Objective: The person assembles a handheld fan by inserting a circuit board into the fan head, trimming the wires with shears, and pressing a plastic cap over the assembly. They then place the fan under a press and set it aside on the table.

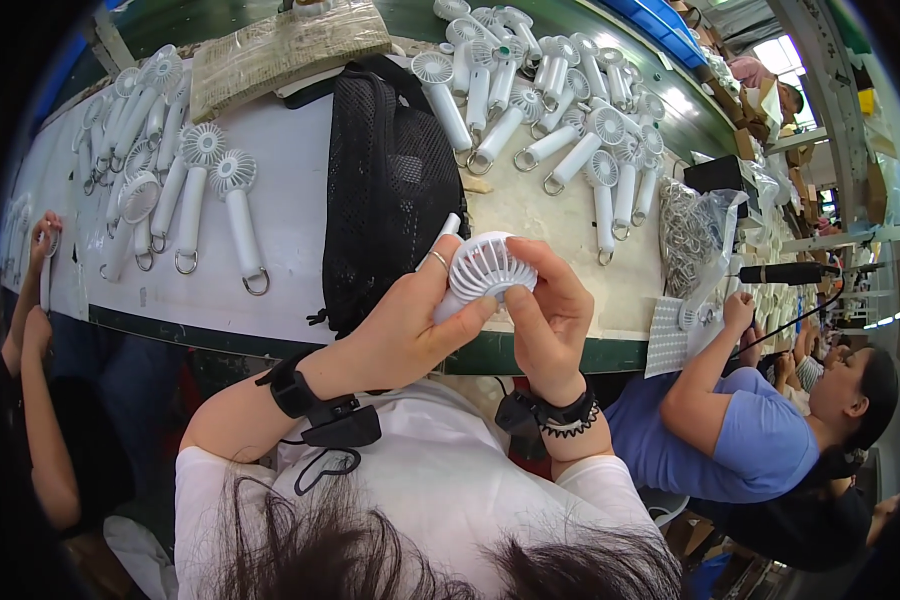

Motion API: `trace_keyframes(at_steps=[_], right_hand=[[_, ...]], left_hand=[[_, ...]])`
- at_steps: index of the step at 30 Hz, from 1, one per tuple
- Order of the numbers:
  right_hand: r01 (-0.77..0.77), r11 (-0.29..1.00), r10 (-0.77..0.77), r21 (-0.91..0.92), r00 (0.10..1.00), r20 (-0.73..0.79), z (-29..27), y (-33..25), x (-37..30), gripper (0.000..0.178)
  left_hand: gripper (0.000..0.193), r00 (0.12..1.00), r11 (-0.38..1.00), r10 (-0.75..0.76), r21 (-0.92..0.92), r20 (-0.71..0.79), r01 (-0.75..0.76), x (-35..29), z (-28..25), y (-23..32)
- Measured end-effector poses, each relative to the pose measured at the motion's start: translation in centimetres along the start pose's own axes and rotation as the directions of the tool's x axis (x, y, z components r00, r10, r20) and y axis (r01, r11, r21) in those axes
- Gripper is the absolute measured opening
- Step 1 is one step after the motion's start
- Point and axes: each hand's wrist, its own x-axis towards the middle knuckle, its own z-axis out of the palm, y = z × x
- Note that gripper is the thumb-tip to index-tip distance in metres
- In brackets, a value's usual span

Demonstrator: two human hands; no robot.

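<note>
Both my hands hold a white handheld fan [490,268] in front of me, above the table's near edge. My left hand [410,310] grips its left side, with the thumb along the lower edge of the slotted grille. At the right side, my right hand [553,310] has its fingers round the head and its thumb on the grille's lower rim. A narrow white piece [451,225] sticks out beyond my left fingers; I cannot tell whether it belongs to the fan. My hands hide most of the fan's lower part.
A black mesh bag [390,180] lies just beyond my left hand. White fans with metal rings lie in piles at left [202,165] and far right [605,180]. A bag of metal rings [692,235] sits right. Co-workers [730,430] flank me.
</note>
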Motion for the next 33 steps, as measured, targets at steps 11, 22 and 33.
trace_keyframes(at_steps=[11,22,33], right_hand=[[-0.125,0.989,0.133,-0.078,0.986,0.100,-0.6,-0.8,0.9,0.050],[-0.103,0.994,0.102,0.022,0.994,0.043,0.1,0.0,0.2,0.045],[-0.323,0.942,0.316,0.091,0.945,0.088,-1.5,-0.4,1.4,0.051]], left_hand=[[0.040,0.954,0.934,-0.240,-0.225,0.178,0.277,0.3,-1.1,1.1],[0.050,0.974,0.972,-0.207,-0.097,0.094,0.216,-0.1,-0.6,0.2],[0.027,0.934,0.832,-0.277,-0.429,0.227,0.352,0.4,-0.9,0.9]])
